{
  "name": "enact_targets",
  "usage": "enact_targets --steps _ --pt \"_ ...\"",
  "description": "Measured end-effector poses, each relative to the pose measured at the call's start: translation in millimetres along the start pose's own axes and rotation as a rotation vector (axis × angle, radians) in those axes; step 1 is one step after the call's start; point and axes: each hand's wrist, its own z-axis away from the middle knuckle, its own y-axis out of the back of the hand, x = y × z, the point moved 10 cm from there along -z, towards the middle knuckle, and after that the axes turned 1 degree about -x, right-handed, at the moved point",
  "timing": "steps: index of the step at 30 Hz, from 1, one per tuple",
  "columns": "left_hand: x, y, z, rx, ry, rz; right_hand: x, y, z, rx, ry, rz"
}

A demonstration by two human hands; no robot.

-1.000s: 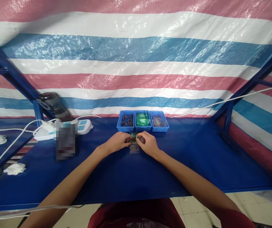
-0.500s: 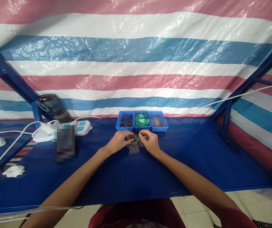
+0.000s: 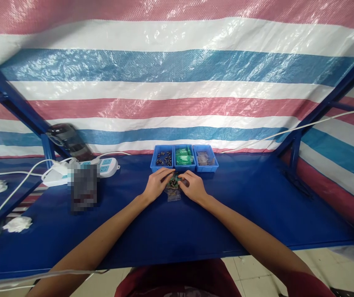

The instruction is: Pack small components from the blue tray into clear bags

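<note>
Small brass-coloured and green pieces lie in a loose pile [image 3: 173, 180] on the blue table, between my two hands. A clear plastic bag [image 3: 173, 195] with a few small pieces in it lies at the near side of the pile. My left hand [image 3: 157, 183] reaches over the pile's left side, its fingers stretched and its thumb apart from them. At the right side, my right hand [image 3: 194, 186] has its fingers curled with thumb and forefinger at the pile. What is between those fingertips is too small to make out.
Just beyond my hands stand three blue bins: one with dark metal pieces [image 3: 164, 158], one with green packets [image 3: 184, 155], one with clear bags [image 3: 205, 158]. Leftward are a power strip [image 3: 109, 167], a blurred dark object [image 3: 84, 187], a bottle [image 3: 70, 140] and crumpled tissue [image 3: 18, 224].
My left hand's fingers have straightened over the pile from a pinch. My right hand has shifted slightly left and down, its fingertips closer to the pieces. More of the pile shows.
</note>
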Motion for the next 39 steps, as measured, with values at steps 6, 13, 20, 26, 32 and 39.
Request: enact_targets --steps 6,13,20,26,32,39 --pt "-7.8 -1.8 -7.7 0.015 0.076 0.093 4.8 16.2 0.4 0.151 -0.044 -0.122" --pt "-3.1 -4.8 -23.0 0.059 0.048 0.066 5.6 28.3 0.6 0.241 -0.073 -0.201" --pt "-2.1 -10.9 -7.6 0.041 0.009 0.068 0.7 23.7 0.4 0.191 -0.047 -0.226" --pt "-0.7 -6.6 -5.7 0.077 0.0 0.068 -0.3 23.0 1.2 0.186 -0.039 -0.232" --pt "0.6 -4.7 -4.0 0.111 -0.013 0.07 -0.2 23.4 0.8 0.183 -0.029 -0.223" --pt "3.2 -6.4 -2.9 0.103 -0.039 0.082 -2.2 24.5 1.5 0.168 -0.021 -0.242"
